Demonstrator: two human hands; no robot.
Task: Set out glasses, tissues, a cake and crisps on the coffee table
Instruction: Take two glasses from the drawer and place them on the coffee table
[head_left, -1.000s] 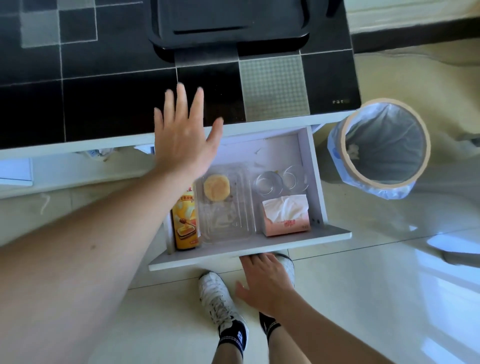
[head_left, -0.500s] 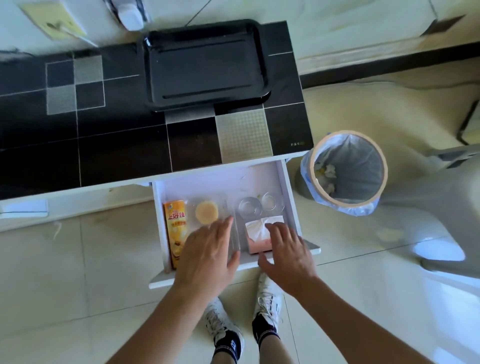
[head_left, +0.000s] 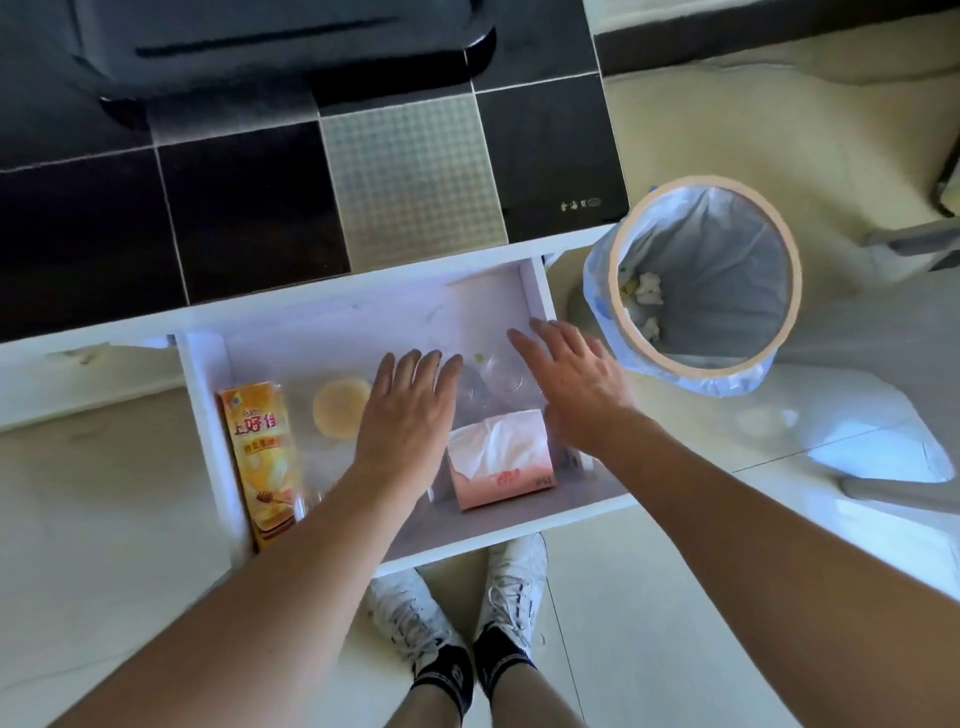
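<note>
The coffee table (head_left: 415, 171) filled the top of my view, its white front edge running just above the open drawer (head_left: 363, 322). A dark tray (head_left: 280, 47) sat at the table's far edge; the rest of the top that I could see was bare. The bin (head_left: 706, 280) stood on the floor just beside the drawer's right wall. Inside the drawer, the back strip lay bare. The crisps (head_left: 262, 457) lay along the left wall, reaching the front edge. The tissues (head_left: 498, 465) sat near the front right corner, between my wrists. The cake (head_left: 340, 413) lay in a clear box beside the crisps, just left of my left hand (head_left: 410, 415). The glasses (head_left: 491, 379) stood behind the tissues, between my hands. Both hands were spread flat, fingers open, gripping nothing; my right hand (head_left: 569, 384) hovered by the right wall. My shoes (head_left: 462, 597) stood under the drawer's front.
</note>
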